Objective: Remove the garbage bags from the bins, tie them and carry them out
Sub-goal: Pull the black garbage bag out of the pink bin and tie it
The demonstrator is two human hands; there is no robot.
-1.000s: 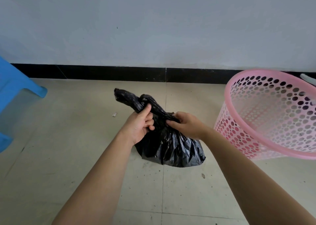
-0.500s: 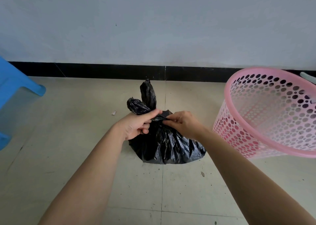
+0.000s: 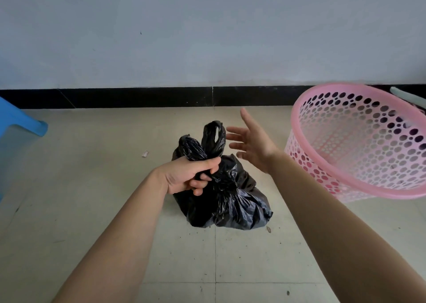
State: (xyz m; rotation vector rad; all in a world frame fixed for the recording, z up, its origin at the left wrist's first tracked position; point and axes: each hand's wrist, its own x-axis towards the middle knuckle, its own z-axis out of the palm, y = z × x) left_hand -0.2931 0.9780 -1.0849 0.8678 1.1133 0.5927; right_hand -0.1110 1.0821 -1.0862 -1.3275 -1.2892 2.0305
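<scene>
- Two bare forearms enter from the lower edge and converge on the garbage bag (image 3: 230, 208), which serves as the landmark for all positions below.
- Floor (image 3: 92, 233): pale tiles; one grout line runs from the near edge straight under the garbage bag.
- Garbage bag: black, crumpled plastic, bulging and sitting on the floor at the centre of the view.
- Left hand (image 3: 189, 176): clenched round the gathered neck of the garbage bag, on its left side, fingers curled tightly into the plastic.
- Loose ends (image 3: 214, 139): two twisted tails of the garbage bag standing up just above the clenched fist, the right one forming a loop.
- Right hand (image 3: 251, 146): open, fingers spread and straight, just right of the garbage bag's upper tails; it holds nothing, and contact with the plastic cannot be made out.
- Small pale scrap (image 3: 145, 153): lying on the floor left of the garbage bag, apart from it.
- Pink bin (image 3: 359, 141): perforated plastic basket to the right of the garbage bag, its mouth facing the viewer.
- Blue stool (image 3: 20, 123): well to the left of the garbage bag, cut off by the frame edge.
- Black baseboard (image 3: 138, 97): behind the garbage bag, at the foot of a pale wall (image 3: 207, 37).
</scene>
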